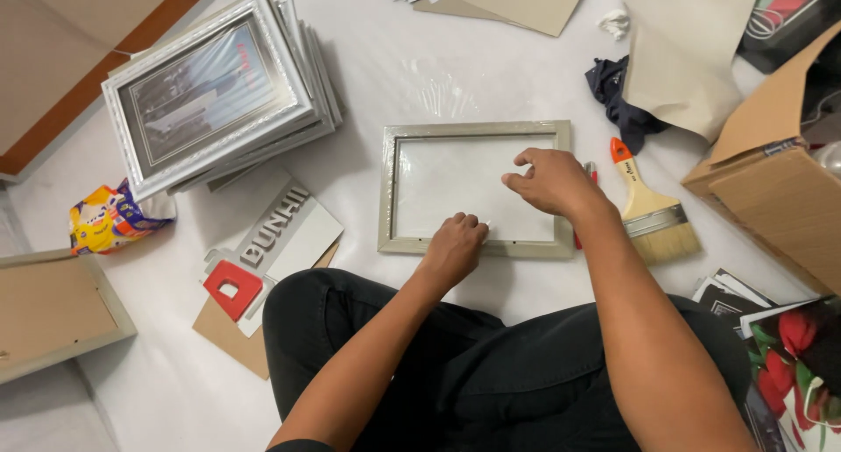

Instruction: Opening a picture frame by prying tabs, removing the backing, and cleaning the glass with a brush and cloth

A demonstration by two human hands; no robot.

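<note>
Left hand: left hand (453, 249) rests knuckles up on the bottom edge of the grey picture frame (476, 188), fingers curled down onto the rail and pinching something small and white that is too small to tell.
Right hand: right hand (552, 182) hovers over the frame's right side, fingers bent loosely, fingertips touching the pane near the right rail; it grips nothing that can be seen.
Far left: a backing board in a pale frame (54, 312) lies at the edge of the white floor covering (377, 75), with a crumpled colourful snack bag (109, 217) just above it.
Upper left: a stack of white ornate frames (219, 88), the top one wrapped in clear film, sits well apart from the hands.
Lower left: a flat white card with a red tab (263, 255) lies on brown cardboard, beside the person's black-trousered knee (333, 329).
Centre: the grey frame lies flat in front of the knees, wrapped partly in film.
Right of frame: a paintbrush with an orange-tipped wooden handle (648, 205) lies just beside the right rail.
Upper right: a dark cloth (618, 97) and beige paper sheets (683, 53).
Far right: an open cardboard box (775, 185).
</note>
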